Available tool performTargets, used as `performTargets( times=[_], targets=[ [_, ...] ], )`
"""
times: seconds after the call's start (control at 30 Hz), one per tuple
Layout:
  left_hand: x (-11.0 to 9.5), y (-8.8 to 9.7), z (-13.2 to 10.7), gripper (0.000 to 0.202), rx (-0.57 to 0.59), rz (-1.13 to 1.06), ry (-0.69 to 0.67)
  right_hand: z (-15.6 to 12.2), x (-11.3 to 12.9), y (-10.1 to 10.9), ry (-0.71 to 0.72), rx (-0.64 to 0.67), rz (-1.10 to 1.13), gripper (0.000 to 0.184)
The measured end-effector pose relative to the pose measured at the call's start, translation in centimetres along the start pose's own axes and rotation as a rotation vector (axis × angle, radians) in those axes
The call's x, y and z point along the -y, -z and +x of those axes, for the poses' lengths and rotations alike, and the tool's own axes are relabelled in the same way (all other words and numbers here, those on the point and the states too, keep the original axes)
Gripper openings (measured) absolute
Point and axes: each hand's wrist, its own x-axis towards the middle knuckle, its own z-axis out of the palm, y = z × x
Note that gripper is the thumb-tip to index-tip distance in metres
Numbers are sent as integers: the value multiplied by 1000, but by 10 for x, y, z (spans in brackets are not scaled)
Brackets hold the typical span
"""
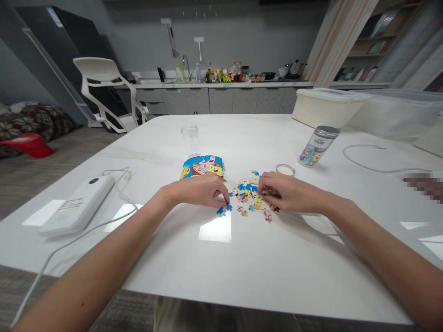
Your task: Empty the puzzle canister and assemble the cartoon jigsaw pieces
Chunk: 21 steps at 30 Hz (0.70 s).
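Note:
Thumb and fingertips of my left hand (204, 191) pinch a small blue jigsaw puzzle piece (229, 207) just above the table. Another blue puzzle piece (221, 211) lies right beside it. My right hand (285, 191) is curled at the right side of a loose pile of colourful puzzle pieces (245, 196). Its fingers are bent together among the pieces, and what they grip is hidden. Behind my left hand stands a curved printed cartoon sheet (204, 167), its lower edge partly covered by the hand.
A clear plastic jar (190, 140) stands behind the sheet. Right of the pile are a round lid (285, 170) and a printed can (318, 146). A white power box (81, 203) with a cable is at left, storage bins (327, 108) at back right. Another person's hand (425, 184) rests at the right edge.

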Motion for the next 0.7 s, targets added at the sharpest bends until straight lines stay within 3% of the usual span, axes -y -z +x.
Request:
performTargets(
  times=[0.43,0.7],
  targets=[
    [-14,-6,9,15,-58,69,-15,2,1,-2,-32,-19,-35,15],
    [9,18,-13,20,-128,222,69,0,2,-2,-15,-28,-63,12]
  ],
)
